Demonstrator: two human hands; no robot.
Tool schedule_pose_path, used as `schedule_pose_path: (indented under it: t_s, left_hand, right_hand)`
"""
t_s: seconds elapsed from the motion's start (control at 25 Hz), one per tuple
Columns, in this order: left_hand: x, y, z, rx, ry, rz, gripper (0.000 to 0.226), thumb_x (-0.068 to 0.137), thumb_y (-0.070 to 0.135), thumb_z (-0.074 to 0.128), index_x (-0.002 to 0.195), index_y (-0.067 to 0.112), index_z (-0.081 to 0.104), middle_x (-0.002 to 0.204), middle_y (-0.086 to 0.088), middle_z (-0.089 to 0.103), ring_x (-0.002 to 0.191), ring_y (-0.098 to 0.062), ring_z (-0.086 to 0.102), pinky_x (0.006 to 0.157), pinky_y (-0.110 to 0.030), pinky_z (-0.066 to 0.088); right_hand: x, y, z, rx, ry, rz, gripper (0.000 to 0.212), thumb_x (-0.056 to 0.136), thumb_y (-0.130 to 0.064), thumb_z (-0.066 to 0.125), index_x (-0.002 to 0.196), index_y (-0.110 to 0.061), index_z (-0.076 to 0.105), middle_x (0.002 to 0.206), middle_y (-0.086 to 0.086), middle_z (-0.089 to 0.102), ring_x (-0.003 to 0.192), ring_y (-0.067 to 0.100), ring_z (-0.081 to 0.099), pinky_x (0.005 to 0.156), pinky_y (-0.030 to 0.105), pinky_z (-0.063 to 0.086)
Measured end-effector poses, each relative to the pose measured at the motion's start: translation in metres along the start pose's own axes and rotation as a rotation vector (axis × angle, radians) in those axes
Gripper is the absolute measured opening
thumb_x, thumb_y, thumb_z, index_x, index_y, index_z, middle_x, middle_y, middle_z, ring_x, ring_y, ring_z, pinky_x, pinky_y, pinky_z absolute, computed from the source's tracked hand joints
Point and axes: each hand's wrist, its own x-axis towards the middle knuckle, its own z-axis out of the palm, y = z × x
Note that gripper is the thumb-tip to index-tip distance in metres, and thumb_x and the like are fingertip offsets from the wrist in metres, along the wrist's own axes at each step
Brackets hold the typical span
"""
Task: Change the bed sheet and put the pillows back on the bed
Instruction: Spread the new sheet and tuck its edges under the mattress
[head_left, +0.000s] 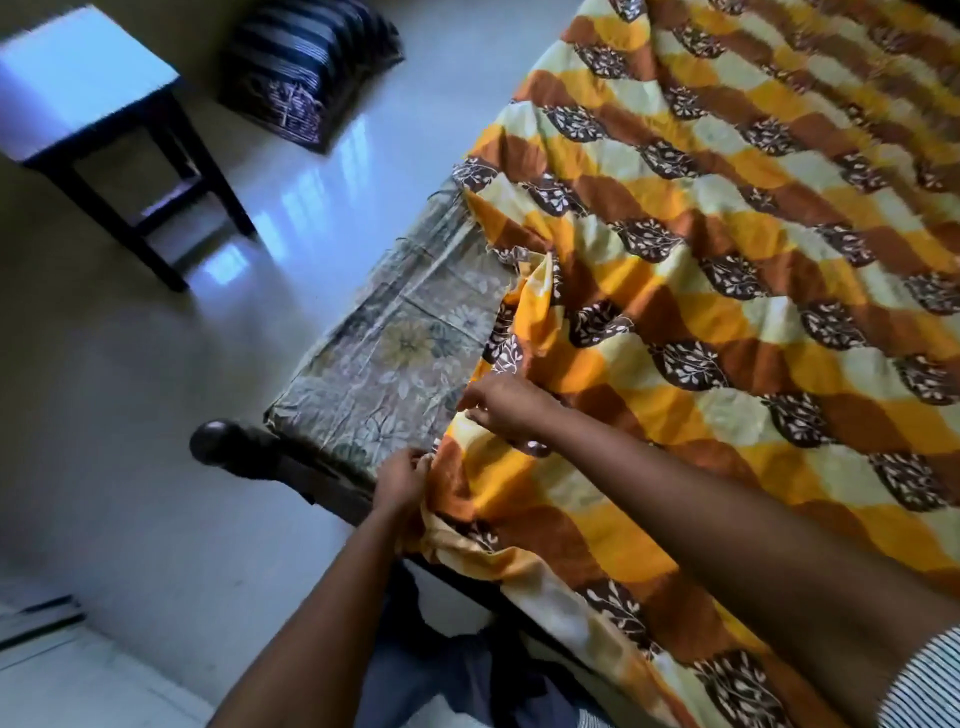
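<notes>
While the mattress corner (395, 353) lies bare, left hand (402, 480) and right hand (506, 410) each grip the edge of the sheet (727, 312). Open floor (182, 415) alongside; table (78, 78) and pillow (311, 67) stand well apart.

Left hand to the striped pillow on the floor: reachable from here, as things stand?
Probably not. The striped pillow lies on the floor well beyond the bare corner of the mattress, and the left hand grips the sheet at the near edge. It likely means letting go and walking round.
</notes>
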Motion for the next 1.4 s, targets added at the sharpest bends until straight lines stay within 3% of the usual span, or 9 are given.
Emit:
schedule_pose_path:
  t_s: [0.12,0.28,0.44,0.6,0.72,0.84,1.04,1.28,1.4]
  left_hand:
    - [0.019,-0.01,0.005,-0.099,-0.006,-0.107,0.023,0.089,0.022,0.058,0.106,0.011,0.068,0.107,-0.012,0.069,0.102,-0.026,0.062,0.086,-0.032,0.048]
    - [0.022,-0.015,-0.005,-0.146,-0.033,-0.148,0.014,0.084,0.02,0.066,0.091,0.009,0.072,0.093,-0.011,0.071,0.09,-0.023,0.065,0.07,-0.028,0.045]
    - [0.021,-0.022,-0.036,-0.428,0.03,-0.091,0.014,0.097,0.023,0.045,0.1,0.012,0.054,0.105,-0.015,0.063,0.098,-0.031,0.059,0.084,-0.039,0.048]
    - [0.018,-0.011,-0.097,-0.644,0.182,0.065,0.011,0.1,0.024,0.04,0.101,0.017,0.048,0.098,-0.016,0.063,0.082,-0.028,0.063,0.07,-0.042,0.055]
    - [0.028,-0.002,-0.16,-0.176,0.173,0.282,0.019,0.087,0.027,0.064,0.105,0.02,0.063,0.094,-0.009,0.068,0.085,-0.025,0.065,0.071,-0.038,0.052]
    - [0.038,-0.004,-0.216,0.156,0.145,0.328,0.023,0.081,0.005,0.067,0.104,0.008,0.07,0.099,-0.017,0.068,0.096,-0.03,0.063,0.065,-0.029,0.036]
    - [0.041,-0.002,-0.267,0.072,0.333,0.271,0.034,0.086,-0.005,0.056,0.119,-0.001,0.06,0.116,-0.026,0.062,0.11,-0.033,0.058,0.08,-0.03,0.035]
    - [0.04,-0.037,-0.291,-0.007,0.448,0.227,0.035,0.084,-0.007,0.056,0.116,0.004,0.064,0.115,-0.019,0.065,0.11,-0.03,0.059,0.088,-0.034,0.043]
    - [0.054,-0.069,-0.304,-0.021,0.384,0.206,0.034,0.083,-0.008,0.055,0.114,0.003,0.065,0.112,-0.02,0.066,0.107,-0.03,0.06,0.085,-0.034,0.044]
  right_hand:
    - [0.055,0.005,0.013,-0.154,-0.144,-0.053,0.028,0.092,-0.018,0.051,0.117,-0.024,0.063,0.118,0.002,0.063,0.109,0.025,0.059,0.081,0.029,0.045]
    - [0.093,-0.006,0.035,-0.328,-0.345,-0.224,0.028,0.087,-0.021,0.06,0.115,-0.024,0.065,0.119,0.003,0.061,0.108,0.024,0.058,0.085,0.032,0.048]
    - [0.11,-0.028,0.022,-0.203,-0.445,-0.238,0.026,0.093,-0.029,0.054,0.112,-0.014,0.065,0.111,0.01,0.065,0.1,0.027,0.06,0.074,0.026,0.041]
    - [0.113,-0.063,-0.039,0.111,-0.219,-0.241,0.031,0.09,-0.034,0.058,0.1,-0.006,0.066,0.097,0.014,0.068,0.082,0.021,0.059,0.069,0.03,0.042]
    - [0.113,-0.086,-0.087,0.105,-0.199,-0.291,0.03,0.083,-0.028,0.068,0.106,-0.009,0.067,0.099,0.005,0.068,0.083,0.01,0.056,0.068,0.024,0.045]
    - [0.121,-0.102,-0.112,-0.235,-0.243,-0.215,0.035,0.084,-0.036,0.065,0.11,-0.012,0.066,0.1,0.006,0.067,0.083,0.019,0.057,0.061,0.026,0.041]
    - [0.144,-0.121,-0.128,-0.135,0.012,-0.221,0.021,0.092,-0.019,0.053,0.108,-0.011,0.064,0.11,0.013,0.065,0.104,0.029,0.059,0.083,0.035,0.043]
    - [0.179,-0.148,-0.146,0.035,0.06,-0.313,0.02,0.083,-0.036,0.068,0.095,-0.02,0.07,0.081,-0.001,0.061,0.082,0.015,0.057,0.073,0.028,0.043]
    - [0.203,-0.169,-0.148,0.037,0.058,-0.293,0.025,0.077,-0.039,0.073,0.087,-0.017,0.072,0.076,0.002,0.06,0.079,0.013,0.056,0.068,0.027,0.039]
